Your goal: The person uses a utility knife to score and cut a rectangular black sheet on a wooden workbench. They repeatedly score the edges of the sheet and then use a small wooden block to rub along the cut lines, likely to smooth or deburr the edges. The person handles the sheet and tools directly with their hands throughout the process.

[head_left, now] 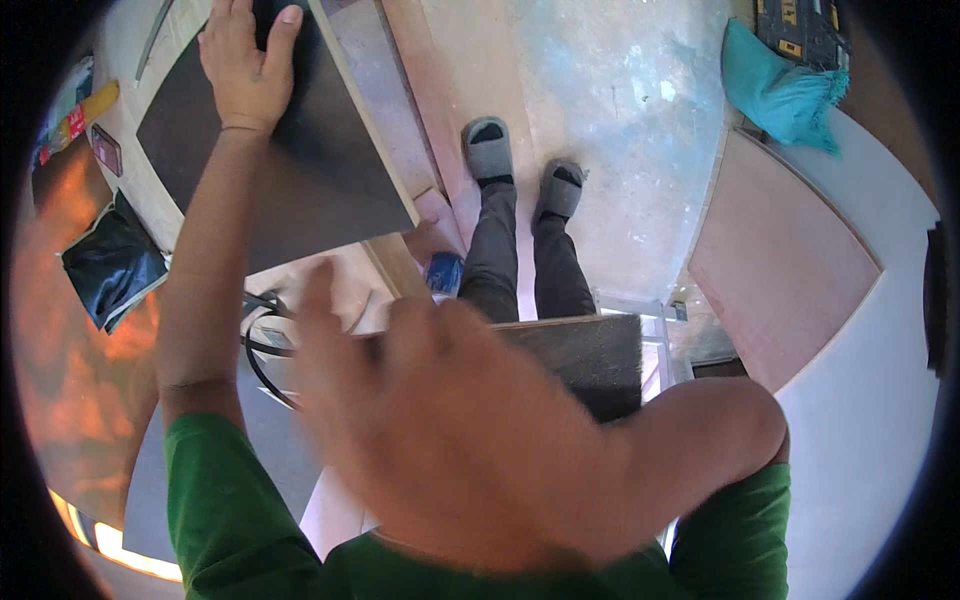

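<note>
My left hand (250, 70) rests open on a dark, smooth panel (340, 180) with a pale edge, at the upper left. My right hand (410, 400) is large and blurred close to the camera, in front of a dark board (580, 350) with a rough surface. Whether it touches that board or grips anything is unclear. Black cables (268, 380) loop beside it, and a pale wooden piece (390, 260) shows below the panel's lower edge.
A black folded sheet (110, 265), a phone (106, 150) and a yellow item (90, 108) lie at left. My slippered feet (490, 150) stand on stained flooring. At right are a pinkish board (770, 260) on a white surface (860, 400), a teal sack (770, 95) and a black-yellow case (800, 30).
</note>
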A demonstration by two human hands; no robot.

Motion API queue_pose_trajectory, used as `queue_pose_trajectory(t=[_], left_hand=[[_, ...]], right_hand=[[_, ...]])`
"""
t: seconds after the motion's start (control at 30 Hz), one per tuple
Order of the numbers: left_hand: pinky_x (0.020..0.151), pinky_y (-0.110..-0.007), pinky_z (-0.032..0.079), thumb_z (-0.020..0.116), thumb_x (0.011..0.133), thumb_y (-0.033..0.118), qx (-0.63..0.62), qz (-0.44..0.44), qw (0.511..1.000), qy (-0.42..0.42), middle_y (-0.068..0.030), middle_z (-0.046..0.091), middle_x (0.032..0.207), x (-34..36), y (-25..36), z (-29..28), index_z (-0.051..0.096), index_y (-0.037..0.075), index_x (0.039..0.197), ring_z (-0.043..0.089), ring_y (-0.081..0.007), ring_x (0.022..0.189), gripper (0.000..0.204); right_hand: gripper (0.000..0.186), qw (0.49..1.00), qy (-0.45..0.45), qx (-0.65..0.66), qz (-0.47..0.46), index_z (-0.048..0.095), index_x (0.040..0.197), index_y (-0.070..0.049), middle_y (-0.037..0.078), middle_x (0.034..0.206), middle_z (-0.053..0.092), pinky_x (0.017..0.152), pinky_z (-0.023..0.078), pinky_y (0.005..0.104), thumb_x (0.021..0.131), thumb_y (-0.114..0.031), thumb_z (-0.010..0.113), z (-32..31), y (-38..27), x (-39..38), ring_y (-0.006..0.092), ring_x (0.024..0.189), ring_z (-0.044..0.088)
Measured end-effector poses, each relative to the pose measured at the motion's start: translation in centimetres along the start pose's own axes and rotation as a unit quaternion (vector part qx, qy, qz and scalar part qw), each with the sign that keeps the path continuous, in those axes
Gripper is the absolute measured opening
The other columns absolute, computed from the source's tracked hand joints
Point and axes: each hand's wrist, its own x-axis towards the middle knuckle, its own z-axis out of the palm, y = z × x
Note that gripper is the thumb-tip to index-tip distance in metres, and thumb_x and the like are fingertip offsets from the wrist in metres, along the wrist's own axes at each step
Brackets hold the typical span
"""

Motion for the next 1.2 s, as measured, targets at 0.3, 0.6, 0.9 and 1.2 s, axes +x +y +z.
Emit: queue_pose_trajectory(t=[0.3, 0.6, 0.9, 1.2], left_hand=[[0.117, -0.041, 0.036, 0.059, 0.101, 0.034, -0.082, 0.048, 0.995, -0.017, -0.0258, 0.058, 0.144, 2.5, -0.6, 1.2, 0.055, -0.004, 0.142, 0.054, -0.0360, 0.136, 0.056], [0.123, -0.048, 0.025, 0.056, 0.101, 0.034, -0.007, -0.025, 0.998, -0.053, -0.0250, 0.044, 0.155, 1.5, 2.0, 0.7, 0.048, 0.002, 0.149, 0.037, -0.0426, 0.146, 0.059], [0.122, -0.050, 0.025, 0.058, 0.100, 0.035, 0.027, -0.008, 0.999, -0.026, -0.0232, 0.045, 0.155, 0.4, 0.9, -0.1, 0.048, 0.002, 0.148, 0.037, -0.0415, 0.146, 0.059], [0.124, -0.053, 0.021, 0.056, 0.100, 0.040, 0.030, -0.062, 0.996, -0.049, -0.0207, 0.044, 0.156, 0.5, 2.1, -0.5, 0.047, 0.005, 0.150, 0.035, -0.0388, 0.149, 0.062]], right_hand=[[0.044, 0.994, 0.016, -0.102, -0.038, 0.061, 0.116, 0.007, 0.018, 0.106, 0.061, 0.074, 0.052, 0.0366, 0.093, -0.030, 0.068, -1.9, -1.0, -1.1, 0.0266, 0.084, 0.063], [0.048, 0.981, 0.098, 0.143, 0.092, 0.059, 0.124, 0.006, 0.012, 0.105, 0.059, 0.082, 0.050, 0.0326, 0.097, -0.032, 0.069, -3.8, 3.8, -5.8, 0.0210, 0.092, 0.060], [0.054, 0.793, 0.318, 0.467, 0.227, 0.052, 0.132, 0.007, 0.017, 0.114, 0.056, 0.095, 0.046, 0.0377, 0.104, -0.038, 0.061, 22.4, 10.8, 1.6, 0.0262, 0.107, 0.056], [0.052, 0.833, 0.394, 0.353, 0.163, 0.053, 0.122, 0.010, 0.024, 0.102, 0.056, 0.092, 0.045, 0.0447, 0.102, -0.038, 0.060, 18.6, 12.2, 10.6, 0.0381, 0.097, 0.056]])
